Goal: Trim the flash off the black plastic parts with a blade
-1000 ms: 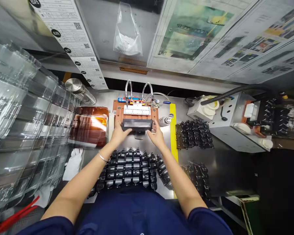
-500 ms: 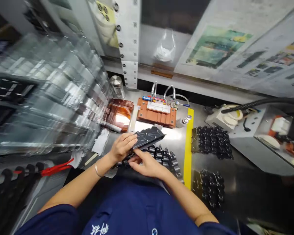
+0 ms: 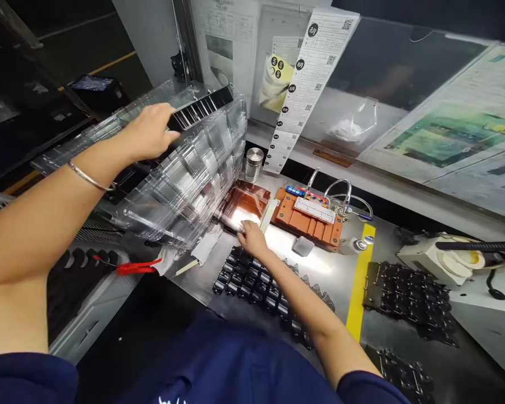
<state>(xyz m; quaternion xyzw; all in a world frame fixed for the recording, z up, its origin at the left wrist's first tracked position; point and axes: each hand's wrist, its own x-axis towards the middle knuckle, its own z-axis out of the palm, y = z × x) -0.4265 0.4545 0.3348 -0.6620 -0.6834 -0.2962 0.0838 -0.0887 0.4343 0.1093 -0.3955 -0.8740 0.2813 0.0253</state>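
Two bare hands work well apart. The left hand (image 3: 149, 132), a thin bracelet (image 3: 87, 177) at its wrist, is closed on the near end of a black ribbed part (image 3: 200, 108), which lies tilted along the top of a stack of clear plastic trays (image 3: 185, 179) (its ribs catch the light in pale stripes). The right hand (image 3: 252, 238) is loosely open, holding nothing visible, its fingertips (image 3: 241, 225) just at the edge of an amber film sheet (image 3: 244, 203). Behind that sheet stands a steel canister (image 3: 254, 164), and to its right lies an orange fixture block (image 3: 307, 221) carrying a white strip (image 3: 314, 210). Below the right forearm, rows of black moulded parts (image 3: 252, 286) sit on the steel tabletop (image 3: 332, 269). A yellow tape line (image 3: 359, 292) runs between them and a second batch of black parts (image 3: 408, 303). A white cloth (image 3: 206, 244) and a red clip (image 3: 134, 268) lie left of the hand.
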